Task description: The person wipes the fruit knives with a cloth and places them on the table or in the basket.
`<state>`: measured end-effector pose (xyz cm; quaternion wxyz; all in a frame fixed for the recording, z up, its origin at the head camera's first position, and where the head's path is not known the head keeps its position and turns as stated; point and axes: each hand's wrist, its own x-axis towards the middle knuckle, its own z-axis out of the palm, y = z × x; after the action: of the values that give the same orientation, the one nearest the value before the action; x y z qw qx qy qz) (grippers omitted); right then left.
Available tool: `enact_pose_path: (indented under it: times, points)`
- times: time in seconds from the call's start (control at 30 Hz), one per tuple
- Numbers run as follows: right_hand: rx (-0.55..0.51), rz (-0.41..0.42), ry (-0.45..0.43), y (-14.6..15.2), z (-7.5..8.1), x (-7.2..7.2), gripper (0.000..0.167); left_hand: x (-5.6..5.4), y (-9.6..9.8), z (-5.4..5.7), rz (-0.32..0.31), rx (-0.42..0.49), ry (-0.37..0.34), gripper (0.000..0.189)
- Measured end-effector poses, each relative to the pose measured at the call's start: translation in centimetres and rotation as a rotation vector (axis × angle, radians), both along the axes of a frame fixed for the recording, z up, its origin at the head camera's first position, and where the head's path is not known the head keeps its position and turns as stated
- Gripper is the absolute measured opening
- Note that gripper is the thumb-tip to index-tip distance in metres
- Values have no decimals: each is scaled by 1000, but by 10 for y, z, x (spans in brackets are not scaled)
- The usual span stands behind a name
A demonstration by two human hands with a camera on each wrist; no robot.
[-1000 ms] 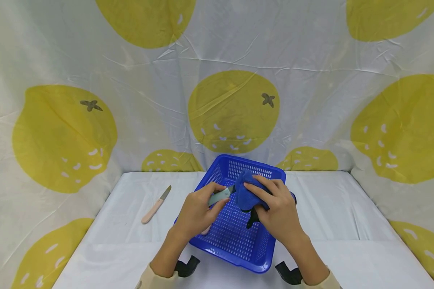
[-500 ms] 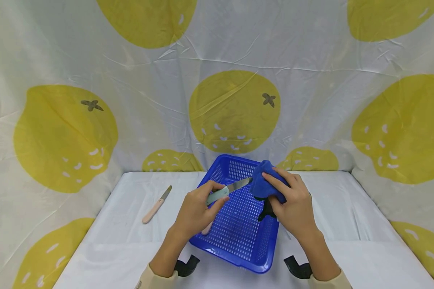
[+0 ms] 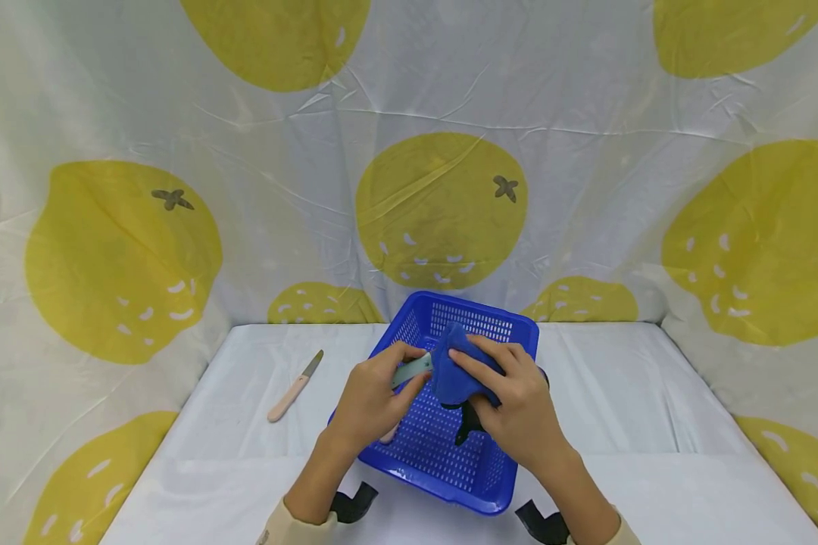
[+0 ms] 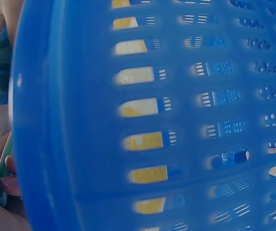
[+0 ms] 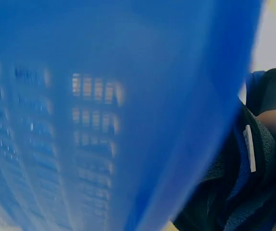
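Observation:
My left hand (image 3: 375,393) pinches the pale green handle of a knife (image 3: 412,369) over the basket. The blade is hidden in a blue cloth (image 3: 458,375), which my right hand (image 3: 525,405) grips around it. A black piece (image 3: 469,422) hangs below the cloth. In the right wrist view the cloth (image 5: 268,149) shows dark folds and a small white tag. Beneath both hands stands a blue perforated plastic basket (image 3: 443,490), and a pink handle (image 3: 389,434) shows inside it, partly hidden by my left hand.
Left of the basket, a knife with a pink handle (image 3: 288,401) lies on the white-covered table (image 3: 211,431). A lemon-print curtain (image 3: 300,227) hangs behind and at both sides. Basket walls (image 4: 90,115) fill most of both wrist views.
My right hand slid the cloth right along the blade, baring most of it, then came back left to the handle. The left hand and knife stay nearly in place.

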<state>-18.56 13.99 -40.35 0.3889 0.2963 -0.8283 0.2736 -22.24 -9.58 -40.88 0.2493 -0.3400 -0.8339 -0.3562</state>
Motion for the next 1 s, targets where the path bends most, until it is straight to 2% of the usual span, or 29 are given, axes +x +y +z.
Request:
enact_pose_path:
  times: [0.17, 0.5, 1.0]
  points:
    - [39, 22, -2, -11, -4, 4, 56, 1, 0, 0, -9, -8, 28, 28]
    - [38, 3, 0, -14, -5, 4, 52, 4, -2, 4, -41, -25, 11, 27]
    - [28, -31, -25, -7, -5, -1, 53, 3, -1, 3, -56, -17, -11, 29]
